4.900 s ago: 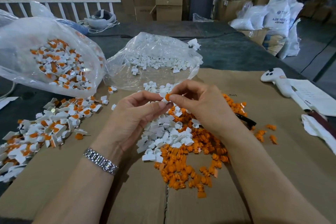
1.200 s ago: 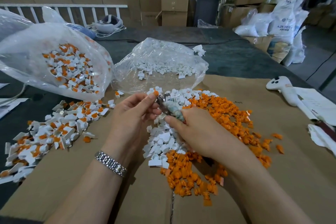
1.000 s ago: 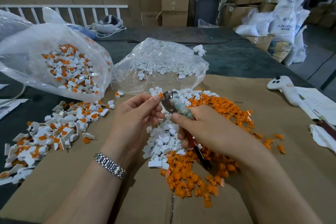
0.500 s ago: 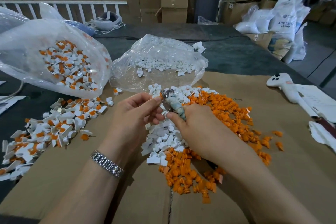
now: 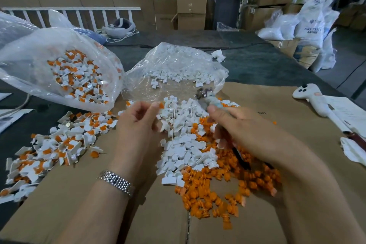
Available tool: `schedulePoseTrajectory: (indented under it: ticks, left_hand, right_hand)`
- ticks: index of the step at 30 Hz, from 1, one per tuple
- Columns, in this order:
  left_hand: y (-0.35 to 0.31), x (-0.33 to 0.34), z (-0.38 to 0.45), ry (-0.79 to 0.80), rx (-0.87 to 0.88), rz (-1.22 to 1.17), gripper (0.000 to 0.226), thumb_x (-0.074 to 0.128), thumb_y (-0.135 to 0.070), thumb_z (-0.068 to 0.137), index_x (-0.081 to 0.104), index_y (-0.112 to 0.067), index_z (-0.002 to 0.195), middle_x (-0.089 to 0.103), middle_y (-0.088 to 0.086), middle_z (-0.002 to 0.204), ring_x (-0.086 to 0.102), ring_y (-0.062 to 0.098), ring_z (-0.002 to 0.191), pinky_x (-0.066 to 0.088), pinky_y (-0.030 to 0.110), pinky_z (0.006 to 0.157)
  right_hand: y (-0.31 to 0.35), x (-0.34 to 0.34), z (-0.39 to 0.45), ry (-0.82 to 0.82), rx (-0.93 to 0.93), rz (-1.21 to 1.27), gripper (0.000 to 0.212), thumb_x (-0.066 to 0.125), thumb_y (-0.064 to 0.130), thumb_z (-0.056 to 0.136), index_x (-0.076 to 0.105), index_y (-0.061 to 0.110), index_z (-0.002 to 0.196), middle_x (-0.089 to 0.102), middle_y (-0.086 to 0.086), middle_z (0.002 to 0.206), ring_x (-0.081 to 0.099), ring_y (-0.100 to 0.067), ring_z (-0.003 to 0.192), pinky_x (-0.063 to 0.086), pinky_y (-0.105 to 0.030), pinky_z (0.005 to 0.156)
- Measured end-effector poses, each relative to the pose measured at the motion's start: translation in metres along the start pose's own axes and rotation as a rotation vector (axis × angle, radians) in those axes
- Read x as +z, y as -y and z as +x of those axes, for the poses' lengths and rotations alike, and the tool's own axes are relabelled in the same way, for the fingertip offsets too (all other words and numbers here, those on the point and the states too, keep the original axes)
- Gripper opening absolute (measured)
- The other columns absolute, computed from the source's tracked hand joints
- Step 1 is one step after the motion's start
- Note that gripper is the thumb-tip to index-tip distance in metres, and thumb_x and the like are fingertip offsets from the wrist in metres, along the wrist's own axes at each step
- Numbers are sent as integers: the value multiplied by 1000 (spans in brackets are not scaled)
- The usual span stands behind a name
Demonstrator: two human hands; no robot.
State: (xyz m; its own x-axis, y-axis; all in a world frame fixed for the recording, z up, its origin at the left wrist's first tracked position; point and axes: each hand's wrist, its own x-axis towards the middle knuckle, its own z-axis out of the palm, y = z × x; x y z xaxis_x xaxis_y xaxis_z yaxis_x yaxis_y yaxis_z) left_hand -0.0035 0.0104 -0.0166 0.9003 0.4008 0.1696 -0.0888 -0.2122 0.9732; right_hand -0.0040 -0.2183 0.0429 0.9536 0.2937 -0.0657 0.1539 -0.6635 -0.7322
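My right hand (image 5: 243,130) grips a plier-like tool (image 5: 207,97). Its taped head points up and away over the heap, and its dark handles show under my palm. My left hand (image 5: 138,125) hovers to the left of the tool with fingers curled and thumb out; motion blur hides whether it pinches a part. Between and below my hands lies a pile of white plastic caps (image 5: 184,136), and next to it a pile of orange plugs (image 5: 213,190). White caps fitted with orange plugs (image 5: 59,144) lie spread at the left.
Everything sits on a cardboard sheet (image 5: 297,144) over a dark table (image 5: 257,65). One clear bag (image 5: 79,79) holds fitted parts and another clear bag (image 5: 174,71) holds white caps. A white controller (image 5: 311,97) and papers (image 5: 352,113) lie at the right.
My hands have drawn apart: the left has moved left and away from the tool's head, which had been closed on a part held there. The tool's head has swung to the right.
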Motion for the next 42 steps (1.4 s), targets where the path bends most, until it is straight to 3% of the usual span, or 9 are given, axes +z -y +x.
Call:
schedulePoseTrajectory:
  ticks: [6, 13, 17, 24, 30, 34, 36, 39, 42]
  left_hand:
    - [4, -13, 14, -376, 113, 366, 5, 66, -18, 98, 61, -20, 98, 64, -8, 89, 63, 14, 82, 44, 20, 66]
    - [2, -9, 6, 264, 42, 567, 7, 75, -28, 91, 68, -26, 90, 68, -8, 89, 62, 7, 81, 41, 21, 61]
    - [0, -10, 5, 392, 26, 710, 10, 78, -36, 89, 76, -28, 83, 70, -15, 82, 61, -1, 76, 37, 10, 54]
    - [2, -13, 9, 327, -42, 622, 14, 78, -22, 90, 78, -23, 77, 74, -4, 69, 64, 5, 58, 45, 15, 53]
    - [3, -14, 8, 260, -29, 499, 9, 77, -18, 90, 73, -24, 84, 74, -10, 70, 67, 7, 61, 51, 24, 62]
    - [-1, -11, 6, 263, -26, 366, 14, 81, -14, 86, 73, -25, 90, 75, -12, 75, 70, 4, 63, 48, 11, 53]
    - [-5, -8, 4, 287, -19, 289, 17, 82, -15, 84, 73, -27, 92, 76, -10, 79, 71, 6, 65, 54, 20, 67]
    - [-12, -2, 1, 344, -52, 154, 21, 82, -14, 86, 74, -27, 100, 78, -7, 89, 76, 15, 78, 57, 36, 85]
    - [-16, 4, -2, 406, -72, 71, 20, 80, -13, 87, 76, -23, 104, 80, -3, 90, 78, 15, 83, 56, 32, 86]
  right_hand:
    - [-28, 2, 23, -240, 109, -286, 52, 38, 72, 95, 58, 25, 99, 63, 4, 90, 61, -15, 82, 52, -37, 73]
    - [-50, 7, 37, -350, 238, -630, 57, 50, 67, 92, 60, 17, 116, 62, -8, 116, 58, -31, 108, 48, -47, 93]
    - [-56, 10, 41, -308, 285, -674, 67, 51, 72, 90, 58, 14, 124, 59, -12, 126, 54, -34, 120, 44, -50, 100]
    - [-55, 7, 42, -304, 242, -570, 63, 58, 69, 87, 57, 17, 125, 56, -11, 128, 51, -32, 122, 45, -48, 100]
    - [-46, -1, 34, -183, -46, -288, 8, 77, 38, 86, 72, 31, 85, 66, 15, 88, 61, -6, 85, 47, -24, 70]
    - [-41, 10, 33, -151, -21, -511, 32, 71, 63, 81, 67, 31, 77, 61, 16, 81, 57, -7, 86, 46, -38, 86]
    - [-36, 18, 34, -181, -8, -644, 41, 70, 69, 78, 67, 29, 76, 61, 14, 81, 56, -9, 87, 46, -41, 90]
    - [-31, 29, 33, -220, -10, -707, 42, 69, 62, 83, 69, 20, 83, 64, 4, 84, 59, -18, 95, 51, -40, 84]
    - [-28, 39, 34, -243, 0, -739, 35, 69, 47, 91, 57, 17, 80, 52, 0, 81, 57, -24, 102, 47, -37, 77]
